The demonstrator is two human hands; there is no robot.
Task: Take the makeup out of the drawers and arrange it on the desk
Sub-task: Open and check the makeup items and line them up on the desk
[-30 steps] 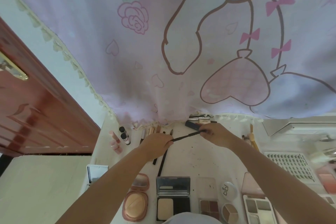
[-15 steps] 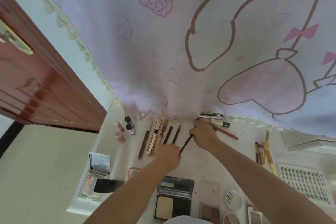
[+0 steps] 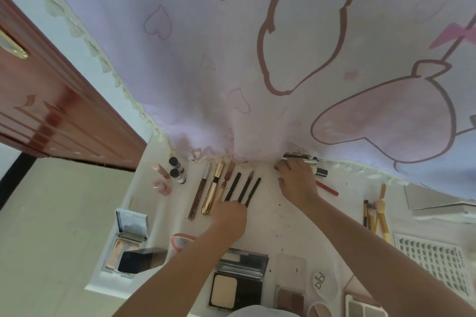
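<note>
Three black pencils [image 3: 244, 187] lie side by side on the white desk [image 3: 273, 224], beside a gold tube [image 3: 212, 191] and a brown lip gloss [image 3: 199, 194]. My left hand [image 3: 229, 216] sits at the pencils' near ends, its fingers curled round the end of the rightmost black pencil [image 3: 253, 191]. My right hand [image 3: 296, 183] lies flat further back with straight fingers. It touches a small pile of pens and tubes [image 3: 302, 161] at the curtain's hem. A red pencil [image 3: 327, 187] shows just right of that hand.
A pink cartoon curtain [image 3: 257, 59] hangs over the desk's back. Small bottles [image 3: 177, 170] and pink glosses [image 3: 161, 179] stand left. Open compacts [image 3: 130, 239] [image 3: 238, 283], palettes [image 3: 289, 298], brushes [image 3: 377, 213] and a lash tray [image 3: 435, 265] line the front and right. A wooden door [image 3: 51, 116] is far left.
Both hands held one black pencil between them; it now lies in the row as the rightmost pencil. My right hand let go and moved right to the pile at the curtain.
</note>
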